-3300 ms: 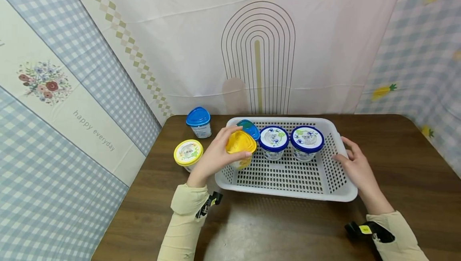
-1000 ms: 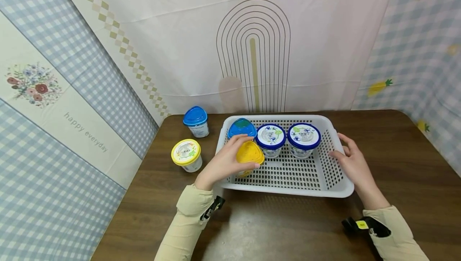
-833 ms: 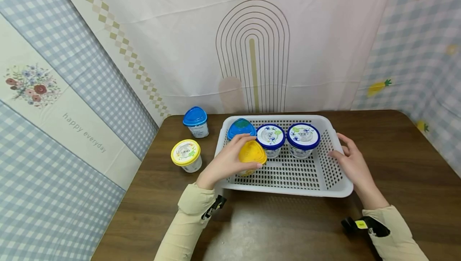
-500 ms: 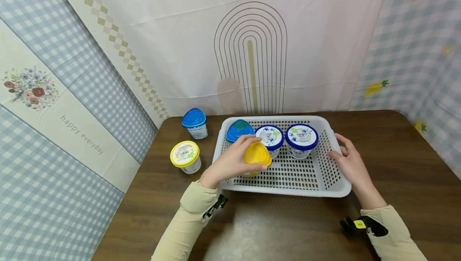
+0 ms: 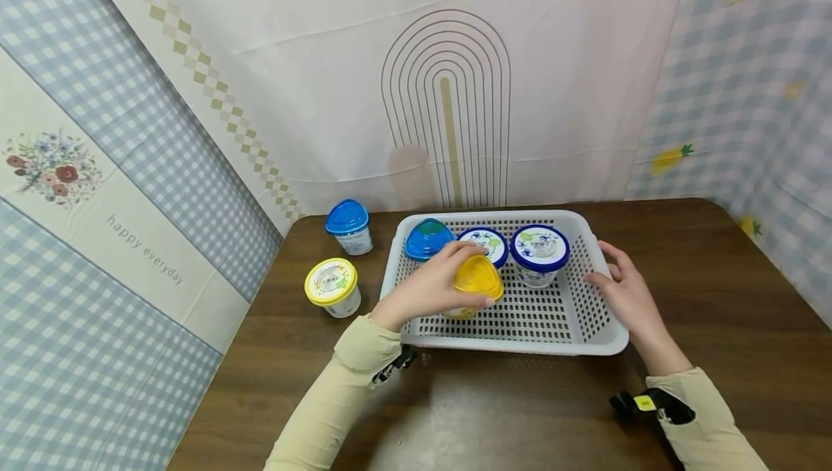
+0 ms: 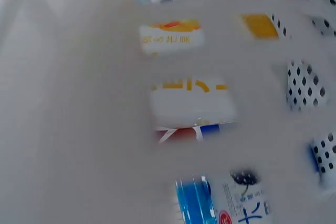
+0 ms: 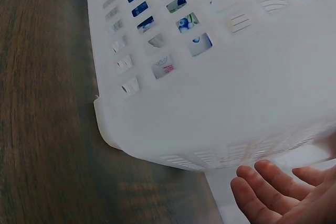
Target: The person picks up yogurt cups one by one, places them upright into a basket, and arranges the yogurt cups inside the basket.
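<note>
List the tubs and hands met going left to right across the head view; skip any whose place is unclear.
Yellow-rimmed tub, blue tub in the basket, held yellow tub, rightmost tub, right hand.

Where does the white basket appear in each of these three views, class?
Head: the white basket sits right of centre, below mid-height, the right hand at its right end.
Left wrist: it fills nearly the whole picture.
Right wrist: it fills the upper right, above that hand.
Shared landmark: its holes.
</note>
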`<state>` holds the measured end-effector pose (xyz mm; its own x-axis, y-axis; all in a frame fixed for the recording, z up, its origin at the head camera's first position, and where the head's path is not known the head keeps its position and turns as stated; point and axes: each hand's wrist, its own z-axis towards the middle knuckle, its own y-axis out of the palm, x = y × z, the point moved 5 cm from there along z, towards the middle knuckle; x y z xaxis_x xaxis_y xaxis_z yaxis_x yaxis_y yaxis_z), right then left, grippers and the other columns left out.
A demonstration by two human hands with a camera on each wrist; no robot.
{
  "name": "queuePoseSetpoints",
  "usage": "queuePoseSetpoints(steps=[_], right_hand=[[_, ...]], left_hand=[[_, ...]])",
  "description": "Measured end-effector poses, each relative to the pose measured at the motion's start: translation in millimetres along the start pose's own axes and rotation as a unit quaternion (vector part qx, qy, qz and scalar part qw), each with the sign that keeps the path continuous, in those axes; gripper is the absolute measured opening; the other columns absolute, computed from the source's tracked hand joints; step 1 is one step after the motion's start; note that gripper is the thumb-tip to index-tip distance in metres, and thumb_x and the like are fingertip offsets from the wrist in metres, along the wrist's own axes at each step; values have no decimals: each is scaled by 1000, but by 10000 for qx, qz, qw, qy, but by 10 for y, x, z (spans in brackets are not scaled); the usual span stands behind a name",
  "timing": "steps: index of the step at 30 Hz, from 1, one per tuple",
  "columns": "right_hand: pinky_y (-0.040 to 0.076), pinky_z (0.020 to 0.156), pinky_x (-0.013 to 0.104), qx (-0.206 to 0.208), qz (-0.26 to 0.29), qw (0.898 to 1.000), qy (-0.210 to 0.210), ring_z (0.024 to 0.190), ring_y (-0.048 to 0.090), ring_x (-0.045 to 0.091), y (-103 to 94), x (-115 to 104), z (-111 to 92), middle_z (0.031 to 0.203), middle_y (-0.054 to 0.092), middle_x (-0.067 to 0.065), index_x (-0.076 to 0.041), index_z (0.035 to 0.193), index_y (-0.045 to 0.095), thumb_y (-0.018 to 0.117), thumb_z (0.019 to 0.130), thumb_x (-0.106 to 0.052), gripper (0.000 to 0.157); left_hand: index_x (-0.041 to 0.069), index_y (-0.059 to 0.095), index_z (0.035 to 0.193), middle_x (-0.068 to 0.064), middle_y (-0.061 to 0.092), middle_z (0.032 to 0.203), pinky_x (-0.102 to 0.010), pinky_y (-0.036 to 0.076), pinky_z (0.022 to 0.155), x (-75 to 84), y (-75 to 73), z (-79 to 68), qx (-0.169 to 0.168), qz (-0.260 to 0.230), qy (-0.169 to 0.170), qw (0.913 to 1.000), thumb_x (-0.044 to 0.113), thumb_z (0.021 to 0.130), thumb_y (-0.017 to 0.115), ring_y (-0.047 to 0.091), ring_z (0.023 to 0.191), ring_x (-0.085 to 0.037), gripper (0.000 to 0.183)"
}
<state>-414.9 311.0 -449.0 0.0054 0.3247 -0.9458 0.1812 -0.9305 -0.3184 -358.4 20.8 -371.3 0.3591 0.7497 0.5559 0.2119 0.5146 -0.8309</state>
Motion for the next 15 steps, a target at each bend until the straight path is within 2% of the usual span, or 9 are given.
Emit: queuePoseSetpoints(steps=[8, 15], right_hand=[[58, 73, 37, -45, -41, 10000, 69, 109, 63, 42, 8, 9, 7, 142, 45, 35, -10, 162, 10, 52, 104, -23, 73], [58, 73, 37, -32, -27, 10000, 74, 109, 63, 41, -3, 5, 4, 143, 45, 35, -10, 162, 9, 52, 104, -23, 74]], left_hand=[[21, 45, 151, -3, 41, 149, -38, 50, 99, 41, 47, 41, -198, 73, -28, 9998, 61, 82, 75, 53, 118, -21, 85], [22, 45, 151, -3, 40, 150, -39, 50, 101, 131, 51, 49, -261, 59, -8, 9996, 60, 83, 74, 51, 121, -20, 83]])
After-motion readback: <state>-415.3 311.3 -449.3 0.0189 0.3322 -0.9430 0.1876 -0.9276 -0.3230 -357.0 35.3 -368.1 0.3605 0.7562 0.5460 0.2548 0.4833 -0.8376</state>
